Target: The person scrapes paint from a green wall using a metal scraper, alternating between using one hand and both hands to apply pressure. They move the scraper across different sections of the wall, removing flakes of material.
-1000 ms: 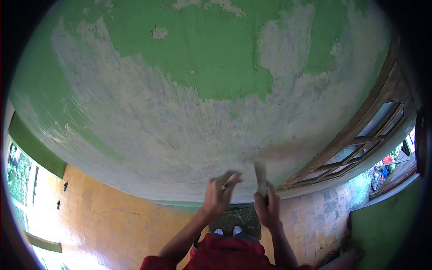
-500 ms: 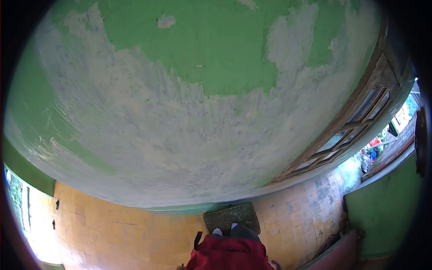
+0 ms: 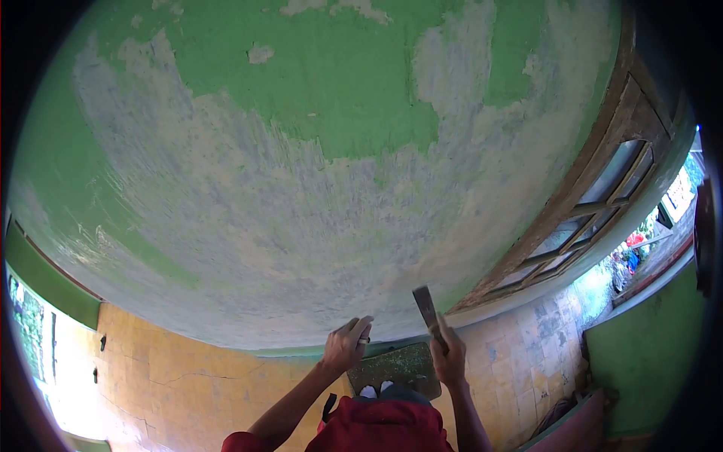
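Observation:
My right hand (image 3: 450, 352) is closed around the handle of a paint scraper (image 3: 425, 304). Its flat, dark blade points up and slightly left, overlapping the lower wall in this view. To the left, my left hand (image 3: 346, 346) is raised with its fingers curled. Something small and pale shows at those fingers, and I cannot tell what it is. Both hands are low in front of the wall (image 3: 301, 226), where green paint is partly gone and rough greyish plaster is exposed.
My feet are on a dark, speckled platform (image 3: 399, 369) against the wall. Yellow floor tiles (image 3: 188, 377) stretch to both sides. A wooden-framed window (image 3: 584, 211) is set in the wall on the right. A green panel (image 3: 640, 354) stands at the lower right.
Both hands have come up from beside my body to in front of the wall, the right one with the scraper. The view has shifted slightly.

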A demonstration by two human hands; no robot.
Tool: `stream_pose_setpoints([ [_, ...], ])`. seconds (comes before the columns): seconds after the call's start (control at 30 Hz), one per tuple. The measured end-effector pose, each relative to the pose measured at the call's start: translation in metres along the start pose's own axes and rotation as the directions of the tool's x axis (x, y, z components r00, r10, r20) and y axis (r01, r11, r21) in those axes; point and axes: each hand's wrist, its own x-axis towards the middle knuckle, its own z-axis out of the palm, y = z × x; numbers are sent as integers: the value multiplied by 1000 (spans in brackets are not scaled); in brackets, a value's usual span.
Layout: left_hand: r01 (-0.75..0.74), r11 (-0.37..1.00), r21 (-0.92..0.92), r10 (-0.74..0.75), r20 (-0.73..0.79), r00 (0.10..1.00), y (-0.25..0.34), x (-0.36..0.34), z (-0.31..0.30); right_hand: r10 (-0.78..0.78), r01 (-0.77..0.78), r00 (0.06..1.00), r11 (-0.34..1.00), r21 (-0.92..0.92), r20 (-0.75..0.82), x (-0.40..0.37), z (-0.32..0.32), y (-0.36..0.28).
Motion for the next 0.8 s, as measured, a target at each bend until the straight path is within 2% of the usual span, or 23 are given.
stream_pose_setpoints([
  [0.07, -248, 968, 31, 249, -47, 967, 42, 27, -35, -102, 102, 995, 990, 97, -10, 46, -18, -55],
  [0.1, -238, 971, 39, 240, -51, 970, 56, 38, -46, -105, 104, 995, 989, 106, -1, 56, -25, -72],
  [0.13, -419, 899, 129, 429, -57, 902, 66, 49, -54, 13, -14, 1000, 968, 252, 4, 62, -30, -85],
  [0.17, -581, 784, 220, 602, -41, 797, 78, 61, -64, 129, -128, 991, 911, 391, 25, 70, -34, -97],
  [0.23, -694, 637, 335, 749, -55, 661, 109, 90, -86, 122, -104, 992, 900, 422, -15, 93, -41, -120],
  [0.27, -699, 612, 370, 758, -23, 651, 122, 103, -95, 129, -88, 989, 893, 442, -65, 104, -45, -129],
  [0.4, -695, 527, 489, 772, 66, 632, 169, 157, -118, 78, -33, 993, 900, 434, -85, 145, -54, -155],
  [0.47, -696, 362, 620, 823, 139, 551, 174, 181, -121, -35, 84, 987, 943, 323, -156, 157, -52, -159],
  [0.5, -692, 362, 625, 821, 138, 555, 175, 190, -122, -39, 87, 988, 941, 326, -152, 160, -53, -162],
  [0.57, -714, 279, 643, 868, 149, 473, 173, 201, -123, -57, 115, 980, 943, 313, -189, 165, -53, -168],
  [0.6, -710, 278, 647, 868, 148, 475, 175, 203, -124, -62, 120, 980, 942, 314, -187, 167, -53, -169],
  [0.67, -680, 340, 650, 851, 95, 516, 178, 203, -121, -190, 223, 971, 939, 263, -145, 165, -53, -168],
  [0.8, -690, 321, 649, 862, 102, 497, 178, 206, -124, -116, 150, 987, 925, 349, -115, 164, -48, -163],
])
